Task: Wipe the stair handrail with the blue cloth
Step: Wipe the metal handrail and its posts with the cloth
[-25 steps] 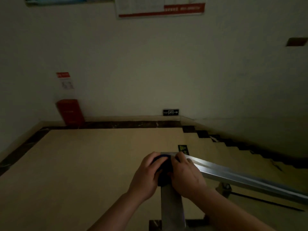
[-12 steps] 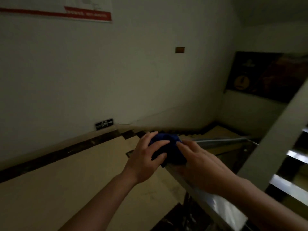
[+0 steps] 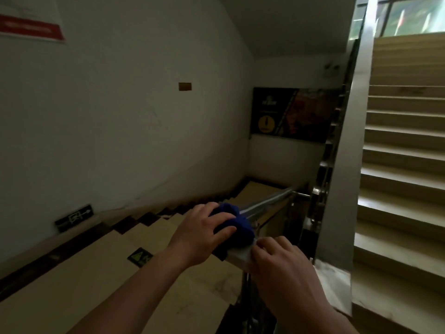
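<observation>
A bunched blue cloth [image 3: 237, 225] lies on top of the flat steel stair handrail [image 3: 267, 203], which slopes down to the far right. My left hand [image 3: 202, 235] grips the cloth from the left, fingers spread over it. My right hand [image 3: 281, 268] rests on the rail just behind the cloth, fingertips touching the rail's near part; it holds nothing that I can see. The rail under both hands is hidden.
A flight of stairs [image 3: 183, 213] drops away along the white wall on the left. Another flight [image 3: 404, 165] climbs at the right behind a slanted grey stringer [image 3: 346, 141]. A dark poster [image 3: 289, 114] hangs on the far wall.
The view has swung right, from the landing to the descending stairs. The cloth and my left hand have slid down along the rail; my right hand has come off the cloth and stays behind it.
</observation>
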